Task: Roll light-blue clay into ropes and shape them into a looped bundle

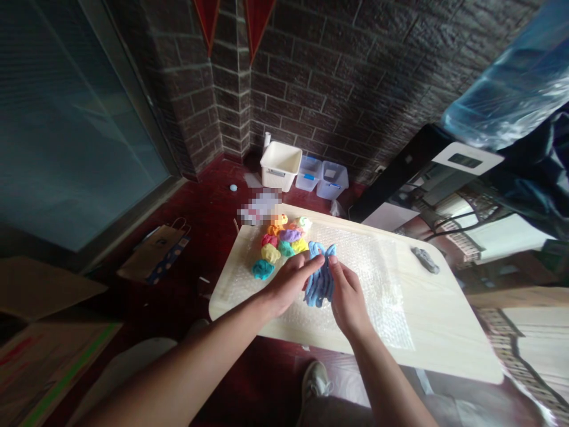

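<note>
Both hands pinch a ridged blue clay slab (320, 279) at the centre of the pale wooden table (444, 332): left hand (288, 281) from nine o'clock, right hand (349, 296) from three, steadying it. Coloured clay lumps (282, 240) sit at eleven o'clock, within reach.

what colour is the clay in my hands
Light blue clay, seen in the head view.

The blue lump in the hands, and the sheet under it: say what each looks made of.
Blue lump: soft modelling clay by the look, matte, with pressed ridges. Both hands, left and right, pinch it. Sheet: clear bubble wrap, probably plastic, glossy with rows of small bubbles, on a pale wood-look table.
</note>
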`<move>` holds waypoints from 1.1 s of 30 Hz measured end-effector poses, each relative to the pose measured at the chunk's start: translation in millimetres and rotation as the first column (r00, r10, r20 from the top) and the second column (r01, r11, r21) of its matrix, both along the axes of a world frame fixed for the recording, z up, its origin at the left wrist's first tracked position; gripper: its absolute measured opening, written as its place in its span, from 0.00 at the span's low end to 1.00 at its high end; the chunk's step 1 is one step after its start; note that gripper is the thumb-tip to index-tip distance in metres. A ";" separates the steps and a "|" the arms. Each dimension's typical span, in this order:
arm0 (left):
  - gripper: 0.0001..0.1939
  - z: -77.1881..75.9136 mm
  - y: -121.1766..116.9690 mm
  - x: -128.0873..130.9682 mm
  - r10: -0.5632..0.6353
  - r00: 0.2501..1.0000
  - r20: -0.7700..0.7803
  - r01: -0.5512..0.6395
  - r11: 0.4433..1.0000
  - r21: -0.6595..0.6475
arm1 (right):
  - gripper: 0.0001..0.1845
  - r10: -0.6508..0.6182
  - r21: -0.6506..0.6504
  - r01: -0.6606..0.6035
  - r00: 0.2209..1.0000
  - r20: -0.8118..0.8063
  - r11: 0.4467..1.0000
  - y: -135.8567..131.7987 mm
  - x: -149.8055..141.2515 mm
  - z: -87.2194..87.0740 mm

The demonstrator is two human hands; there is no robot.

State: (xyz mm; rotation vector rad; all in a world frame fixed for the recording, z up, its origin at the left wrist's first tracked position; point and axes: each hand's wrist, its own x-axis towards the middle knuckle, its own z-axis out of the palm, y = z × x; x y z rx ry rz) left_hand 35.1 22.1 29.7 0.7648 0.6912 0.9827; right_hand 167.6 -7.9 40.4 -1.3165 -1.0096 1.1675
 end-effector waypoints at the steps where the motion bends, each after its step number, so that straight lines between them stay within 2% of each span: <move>1: 0.21 0.3 -0.8 0.8 0.003 1.000 0.000 -0.003 1.000 0.015 | 0.31 -0.022 -0.002 0.022 1.000 -0.010 1.000 0.0 -0.4 -0.4; 5: 0.22 -2.0 -2.6 3.0 0.052 0.997 -0.059 -0.051 0.998 0.023 | 0.30 -0.036 -0.074 0.033 0.999 -0.040 0.997 -0.7 -3.2 0.9; 7: 0.22 -2.5 -2.0 3.1 0.086 0.994 -0.073 -0.084 0.996 0.021 | 0.28 -0.025 -0.113 0.012 0.993 -0.114 0.994 -0.7 -4.9 3.5; 10: 0.22 2.5 0.5 2.0 0.123 0.992 0.003 -0.123 0.991 -0.044 | 0.27 0.026 -0.137 -0.069 0.954 -0.298 0.988 0.0 -6.1 8.6; 12: 0.26 8.6 2.1 0.9 0.135 0.987 0.090 -0.124 0.985 -0.118 | 0.25 0.082 -0.117 -0.131 0.933 -0.350 0.985 0.3 -5.8 10.8; 16: 0.30 15.6 2.7 -0.3 0.179 0.971 0.161 -0.154 0.975 -0.158 | 0.20 0.179 -0.056 -0.199 0.951 -0.252 0.979 -0.4 -5.0 9.5; 23: 0.29 9.3 3.4 -2.2 0.143 0.981 0.133 -0.134 0.988 -0.076 | 0.25 0.198 -0.019 -0.199 0.979 -0.038 0.980 0.3 -4.2 8.5; 28: 0.29 10.7 3.5 -3.9 0.195 0.974 0.115 -0.177 0.973 -0.148 | 0.27 0.244 -0.004 -0.244 0.970 0.026 0.970 0.5 -3.6 9.8; 33: 0.27 8.3 3.1 -2.6 0.202 0.972 0.123 -0.188 0.975 -0.116 | 0.26 0.229 -0.019 -0.228 0.973 0.040 0.973 -0.5 -5.6 6.1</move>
